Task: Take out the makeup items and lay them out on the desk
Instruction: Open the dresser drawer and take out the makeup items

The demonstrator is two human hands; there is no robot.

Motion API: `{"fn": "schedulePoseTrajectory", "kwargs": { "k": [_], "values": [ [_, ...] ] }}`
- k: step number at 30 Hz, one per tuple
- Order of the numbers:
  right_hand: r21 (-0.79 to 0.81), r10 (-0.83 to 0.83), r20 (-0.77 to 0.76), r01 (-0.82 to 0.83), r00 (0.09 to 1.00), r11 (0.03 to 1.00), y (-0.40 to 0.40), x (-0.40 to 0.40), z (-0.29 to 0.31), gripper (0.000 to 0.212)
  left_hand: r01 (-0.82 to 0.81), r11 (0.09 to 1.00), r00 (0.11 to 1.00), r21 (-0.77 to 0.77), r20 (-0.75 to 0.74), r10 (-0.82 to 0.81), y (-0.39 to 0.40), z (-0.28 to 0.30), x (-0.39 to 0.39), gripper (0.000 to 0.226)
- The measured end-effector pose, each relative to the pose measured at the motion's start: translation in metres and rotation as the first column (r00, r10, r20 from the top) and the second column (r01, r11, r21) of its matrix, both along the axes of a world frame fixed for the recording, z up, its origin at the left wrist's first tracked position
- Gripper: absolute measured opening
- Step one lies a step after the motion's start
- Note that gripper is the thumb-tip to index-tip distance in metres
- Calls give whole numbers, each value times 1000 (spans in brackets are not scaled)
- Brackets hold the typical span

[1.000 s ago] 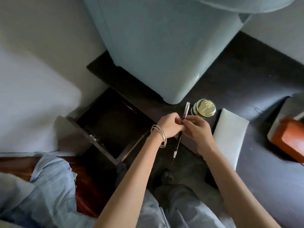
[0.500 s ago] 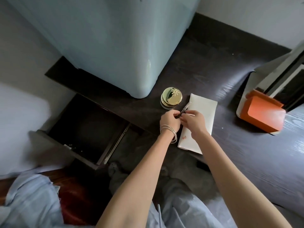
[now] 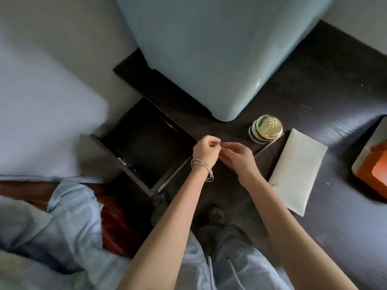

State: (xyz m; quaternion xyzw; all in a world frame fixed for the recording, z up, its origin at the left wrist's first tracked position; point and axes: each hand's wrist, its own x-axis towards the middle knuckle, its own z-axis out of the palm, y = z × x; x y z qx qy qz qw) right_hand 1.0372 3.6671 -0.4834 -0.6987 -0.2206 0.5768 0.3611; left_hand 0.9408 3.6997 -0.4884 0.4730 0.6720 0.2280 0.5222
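- Head view showed a big pale blue box [image 3: 209, 49] that stood at the back of the dark desk [image 3: 314, 84].
- The desk was under everything, and its drawer [image 3: 146, 147] hung open on the left side. It was too dark inside to see what lay there.
- A flat white pouch [image 3: 297, 170] lay on the desk to the right of the hands, near the front edge.
- An orange box [image 3: 374, 174] sat at the far right, well apart from the pouch.
- The right hand [image 3: 236, 158] was over the front edge of the desk with its fingers curled in. I could not tell if it held anything.
- The left hand [image 3: 206, 151] was just beside it, touching it, with finger and thumb tips pressed together. What they pinched was too small to see.
- A round gold-lidded jar [image 3: 266, 128] stood on the desk between the blue box and the pouch.
- A thin dark stick [image 3: 269, 144] ran from under the right hand up to the foot of the jar.
- Thin silver bangles [image 3: 203, 169] ringed the left wrist.
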Motion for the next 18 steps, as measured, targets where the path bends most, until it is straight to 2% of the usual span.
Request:
{"fn": "schedulePoseTrajectory", "kwargs": {
  "k": [5, 8, 13, 14, 16, 18],
  "values": [
    [-4, 207, -29, -207, 978, 978, 37, -75, -15, 26, -246, 965, 968, -92, 26, 249, 19, -27, -82, 24],
    [-47, 317, -14, -318, 948, 947, 61, -114, -31, 32, -314, 936, 947, -159, 24, 321, 33, -48, -118, 27],
    [-143, 484, 76, -471, 872, 871, 102, -158, -79, 40, -353, 889, 929, -291, 7, 371, 63, -86, -156, 33],
    [-151, 497, 117, -479, 860, 864, 110, -162, -92, 40, -350, 885, 929, -308, 10, 370, 70, -94, -161, 32],
    [-199, 518, 197, -484, 832, 852, 128, -167, -114, 39, -340, 879, 929, -335, 26, 369, 82, -109, -168, 17],
    [-257, 519, 222, -464, 825, 848, 145, -169, -134, 39, -317, 882, 936, -347, 33, 350, 97, -124, -174, 20]
  ]
}}
